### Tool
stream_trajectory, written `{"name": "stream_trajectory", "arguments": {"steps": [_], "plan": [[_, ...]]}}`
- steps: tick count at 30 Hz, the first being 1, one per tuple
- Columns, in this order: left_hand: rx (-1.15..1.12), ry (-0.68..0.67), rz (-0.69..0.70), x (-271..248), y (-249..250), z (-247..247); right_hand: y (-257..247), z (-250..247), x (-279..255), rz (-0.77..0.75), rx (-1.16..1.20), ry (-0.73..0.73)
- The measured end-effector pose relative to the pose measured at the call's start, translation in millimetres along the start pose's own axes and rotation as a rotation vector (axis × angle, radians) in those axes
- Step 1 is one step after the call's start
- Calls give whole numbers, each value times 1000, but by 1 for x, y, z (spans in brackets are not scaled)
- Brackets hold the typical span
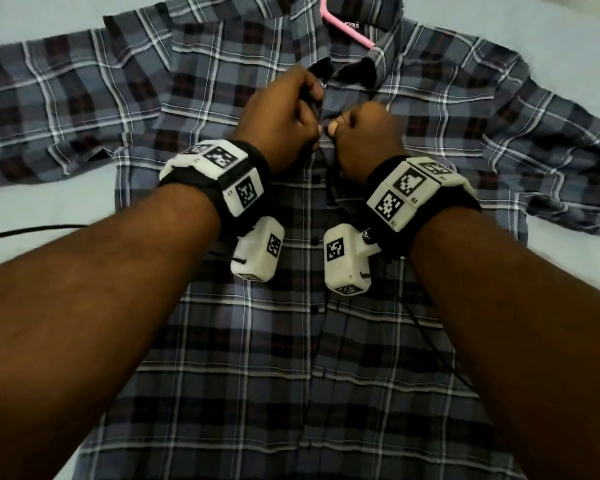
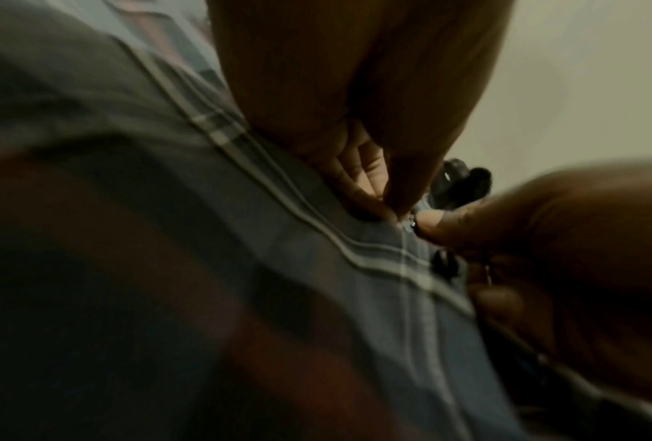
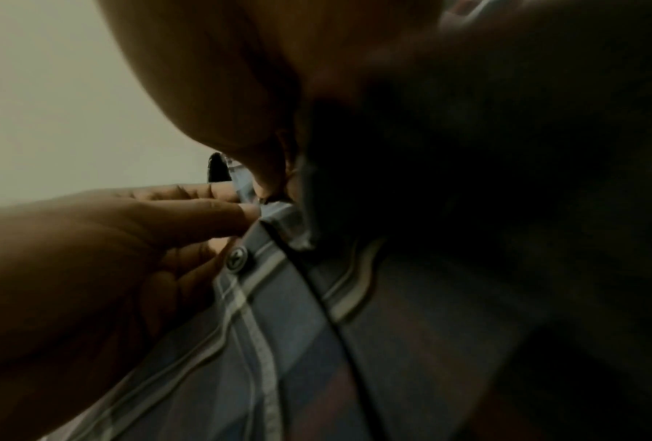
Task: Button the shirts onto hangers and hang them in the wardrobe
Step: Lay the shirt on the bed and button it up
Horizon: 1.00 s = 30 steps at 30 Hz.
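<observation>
A grey-blue plaid shirt (image 1: 243,334) lies flat, front up, with a pink hanger (image 1: 347,27) showing inside its collar. My left hand (image 1: 317,128) and right hand (image 1: 333,129) meet on the button strip just below the collar, and each pinches a front edge of the shirt there. In the left wrist view my left hand (image 2: 388,206) pinches the fabric edge beside the right thumb. A dark button (image 2: 443,264) sits just below. In the right wrist view my right hand (image 3: 273,191) pinches the other edge above a button (image 3: 237,259). Lower buttons (image 1: 314,241) look fastened.
The shirt is spread over a pale blue sheet (image 1: 49,202), sleeves out to both sides. A thin black cable (image 1: 32,231) crosses the sheet at the left, and another cable (image 1: 430,344) trails over the shirt under my right forearm.
</observation>
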<state>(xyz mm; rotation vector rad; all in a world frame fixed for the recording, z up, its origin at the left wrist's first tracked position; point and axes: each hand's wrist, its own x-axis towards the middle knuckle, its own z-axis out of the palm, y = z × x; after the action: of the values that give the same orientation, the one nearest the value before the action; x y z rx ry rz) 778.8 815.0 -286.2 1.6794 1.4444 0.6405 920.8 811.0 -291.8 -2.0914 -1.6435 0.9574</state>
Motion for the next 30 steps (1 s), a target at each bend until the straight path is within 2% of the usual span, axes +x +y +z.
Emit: {"name": "stream_trajectory", "arguments": {"steps": [2, 4, 7, 9, 12, 15, 20, 23, 25, 30], "plan": [[230, 21, 104, 1, 5, -3, 0, -2, 1, 27, 19, -16], [308, 28, 139, 0, 9, -3, -2, -6, 3, 51, 72, -32], [359, 53, 135, -3, 14, 1, -10, -10, 5, 65, 5, -51], [351, 58, 91, -6, 14, 0, -14, -10, 3, 68, -58, -17], [353, 134, 22, -16, 7, -9, -11, -15, -1, 24, -65, 49], [303, 169, 15, -45, 4, -7, -6, -28, -29, -52, -192, 127], [267, 104, 28, -83, -2, 23, 6, -13, -83, -116, -293, 14], [287, 142, 26, -82, -3, 29, 8, -5, -87, -168, -419, 73], [290, 135, 23, -79, 1, 28, 4, -5, -88, -160, -446, 76], [252, 138, -90, -75, 6, 22, 0, -14, -87, 16, -318, 76]]}}
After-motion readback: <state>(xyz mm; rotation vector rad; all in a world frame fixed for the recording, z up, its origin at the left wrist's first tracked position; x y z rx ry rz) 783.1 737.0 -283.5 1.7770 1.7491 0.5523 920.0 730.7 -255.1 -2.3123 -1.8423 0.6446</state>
